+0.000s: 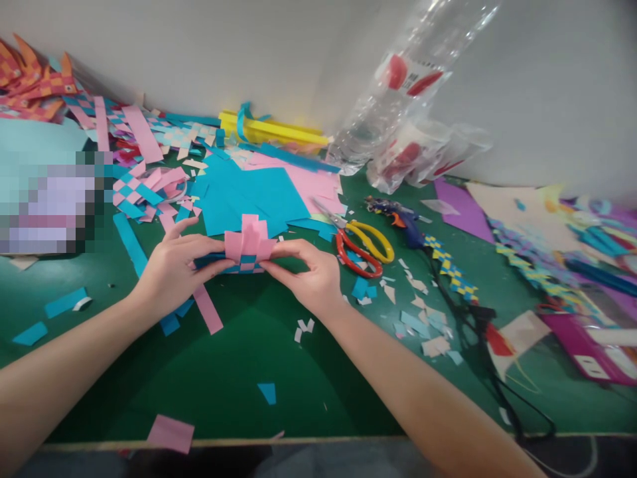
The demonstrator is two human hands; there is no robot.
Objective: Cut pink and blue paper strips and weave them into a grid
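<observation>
A small woven piece of pink and blue paper strips sits between my two hands on the green table. My left hand pinches its left side, with the thumb and fingers closed on the blue strips. My right hand grips its right side, fingers pressed on a pink strip. Pink strip ends stand up from the middle of the piece.
Sheets of blue and pink paper lie behind the hands. Red and yellow scissors and a glue gun lie to the right. Woven mats and scraps crowd the left; plastic bags lean on the wall. Yellow strips at back.
</observation>
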